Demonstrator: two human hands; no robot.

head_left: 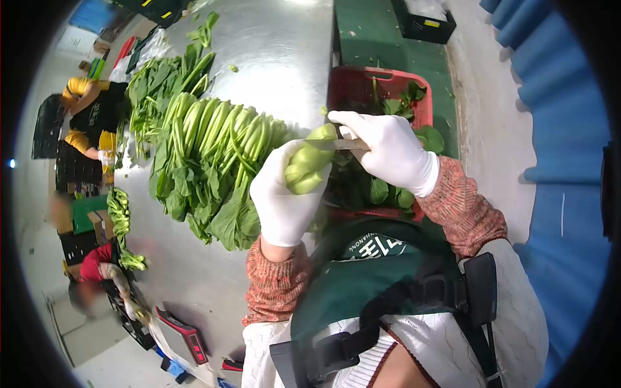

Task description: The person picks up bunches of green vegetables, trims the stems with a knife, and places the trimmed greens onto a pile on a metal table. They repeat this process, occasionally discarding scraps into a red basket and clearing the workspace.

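My left hand (279, 204), in a white glove, is closed around a leafy green (305, 171) with a thick pale stem, its cut-looking end pointing up and right. Gripped in my gloved right hand (398, 152) is a small knife (341, 144); its blade lies across the upper end of that stem. To the left, a long heap of leafy greens (213, 136) rests on the metal table (272, 52), stems mostly toward the top and leaves toward the bottom. The leaves of the held green are hidden by my hand.
A red basket (352, 72) holding loose leaves stands below my right hand, beside the table. Smaller greens (119, 213) and a red-framed scale (184, 336) lie farther left. Two co-workers stand across the table. A black crate (424, 27) sits on the floor; a blue curtain (569, 161) hangs right.
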